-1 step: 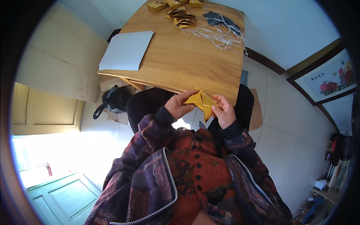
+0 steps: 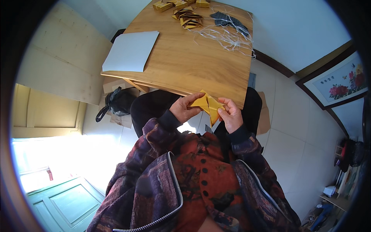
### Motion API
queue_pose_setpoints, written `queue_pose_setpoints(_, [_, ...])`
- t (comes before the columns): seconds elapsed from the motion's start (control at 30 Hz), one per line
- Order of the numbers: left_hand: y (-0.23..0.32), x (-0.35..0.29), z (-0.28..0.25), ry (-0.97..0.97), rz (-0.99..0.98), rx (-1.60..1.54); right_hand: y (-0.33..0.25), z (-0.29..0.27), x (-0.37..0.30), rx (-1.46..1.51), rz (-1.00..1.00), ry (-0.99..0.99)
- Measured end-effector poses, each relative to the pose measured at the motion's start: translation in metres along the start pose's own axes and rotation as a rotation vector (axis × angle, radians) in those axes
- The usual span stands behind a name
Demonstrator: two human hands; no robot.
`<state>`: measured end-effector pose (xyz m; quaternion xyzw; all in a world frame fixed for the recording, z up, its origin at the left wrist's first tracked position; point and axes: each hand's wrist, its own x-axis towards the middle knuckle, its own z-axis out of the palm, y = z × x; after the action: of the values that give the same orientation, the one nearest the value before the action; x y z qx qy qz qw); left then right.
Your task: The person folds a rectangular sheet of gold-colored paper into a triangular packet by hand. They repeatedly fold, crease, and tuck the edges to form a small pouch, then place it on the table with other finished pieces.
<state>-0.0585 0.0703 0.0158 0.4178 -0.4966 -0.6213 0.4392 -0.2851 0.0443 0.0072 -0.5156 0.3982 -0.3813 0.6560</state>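
Note:
Between my hands, just off the near edge of the table, is a folded piece of gold-yellow paper [image 2: 209,103] with pointed flaps and one corner hanging downward. My left hand [image 2: 184,108] pinches its left flap between thumb and fingers. On the other side, my right hand [image 2: 230,114] grips the right flap, thumb on the face turned to me. The fingertips behind the paper are hidden. At the far side of the table lies a loose pile of folded gold paper pieces [image 2: 188,18], with tied bundles of gold paper [image 2: 162,5] behind it.
The wooden table [image 2: 185,58] spans the space ahead. A white sheet [image 2: 130,52] lies at its left edge. White strings [image 2: 232,43] tangle beside a dark grey cloth [image 2: 228,21] at the far right. A black plastic bag [image 2: 120,102] sits on the floor to the left.

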Motion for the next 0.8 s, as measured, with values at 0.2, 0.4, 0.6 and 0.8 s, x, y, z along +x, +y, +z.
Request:
queue_pose_setpoints(0.2, [-0.003, -0.006, 0.004, 0.096, 0.005, 0.057, 0.007, -0.003, 0.000, -0.015, -0.034, -0.009])
queue_pose_setpoints(0.4, [0.002, -0.011, 0.003, 0.089, 0.009, 0.114, 0.007, -0.006, 0.005, 0.424, 0.125, -0.119])
queue_pose_setpoints(0.6, [0.004, -0.013, 0.005, 0.061, 0.018, 0.083, -0.012, -0.008, 0.006, 0.581, 0.270, -0.238])
queue_pose_setpoints(0.8, [0.001, -0.012, 0.006, 0.071, 0.035, 0.104, -0.010, -0.013, 0.018, 0.256, 0.263, -0.258])
